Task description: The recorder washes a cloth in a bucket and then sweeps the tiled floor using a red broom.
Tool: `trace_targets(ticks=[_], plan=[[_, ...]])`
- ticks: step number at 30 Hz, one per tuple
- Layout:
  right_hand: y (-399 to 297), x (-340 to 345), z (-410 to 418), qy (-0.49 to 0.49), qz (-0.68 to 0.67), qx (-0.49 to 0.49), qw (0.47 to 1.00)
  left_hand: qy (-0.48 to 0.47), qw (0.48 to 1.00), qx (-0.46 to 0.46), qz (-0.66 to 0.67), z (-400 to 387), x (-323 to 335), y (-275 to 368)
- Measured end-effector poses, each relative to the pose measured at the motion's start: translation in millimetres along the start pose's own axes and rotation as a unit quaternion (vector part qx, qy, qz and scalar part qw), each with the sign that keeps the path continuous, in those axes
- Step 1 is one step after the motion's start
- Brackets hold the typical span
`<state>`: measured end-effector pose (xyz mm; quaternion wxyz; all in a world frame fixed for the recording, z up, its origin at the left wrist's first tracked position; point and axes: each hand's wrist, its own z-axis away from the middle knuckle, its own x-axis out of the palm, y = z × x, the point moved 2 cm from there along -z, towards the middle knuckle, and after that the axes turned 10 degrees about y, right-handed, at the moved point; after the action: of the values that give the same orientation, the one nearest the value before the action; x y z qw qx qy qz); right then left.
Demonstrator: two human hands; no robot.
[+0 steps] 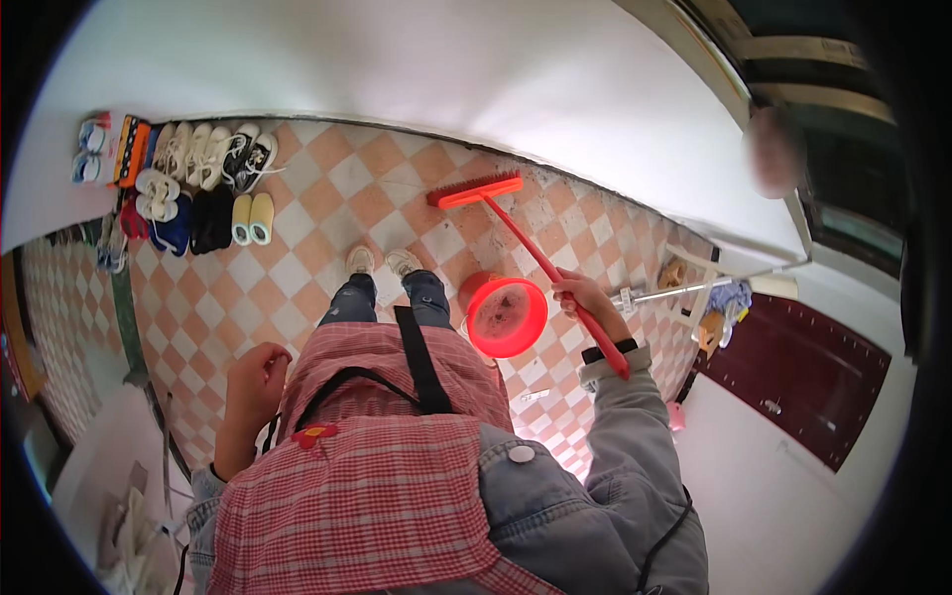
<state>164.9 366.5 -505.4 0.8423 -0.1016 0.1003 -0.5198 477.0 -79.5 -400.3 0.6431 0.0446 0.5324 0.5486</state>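
My right hand (582, 292) grips the red handle of a long-handled floor scrub brush (523, 233). The handle's end runs back over my right wrist. Out ahead, the wide brush head (476, 191) is over the tiles near the wall, its dark red bristles facing the wall; whether it touches the floor I cannot tell. A red plastic bucket (507, 315) stands at my feet, left of my right hand, holding cloudy, foamy water with dark bits. Beside my red-and-white checked apron (357, 506), my left hand (259, 378) hangs with its fingers curled, nothing visible in it.
Several pairs of shoes (212, 156) line the wall at the far left, beside an orange shoebox (132, 151). Dark dirt marks the checkered tile floor (335, 178) along the wall. To the right are a metal pole (673, 289), a white rack (695, 297) and a dark red door (796, 379).
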Motion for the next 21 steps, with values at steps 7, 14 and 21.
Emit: trace_targets(ticks=[7, 14, 21], plan=[[26, 58, 89, -0.015, -0.028, -0.066, 0.997, -0.02, 0.997, 0.072, -0.024, -25, 1, 4], [44, 110, -8, -0.13, 0.012, -0.105, 0.986, -0.031, 0.992, 0.106, -0.063, 0, 27, 24], [94, -20, -28, -0.115, 0.046, -0.063, 0.99, -0.02, 0.994, 0.046, -0.102, 51, 70, 57]])
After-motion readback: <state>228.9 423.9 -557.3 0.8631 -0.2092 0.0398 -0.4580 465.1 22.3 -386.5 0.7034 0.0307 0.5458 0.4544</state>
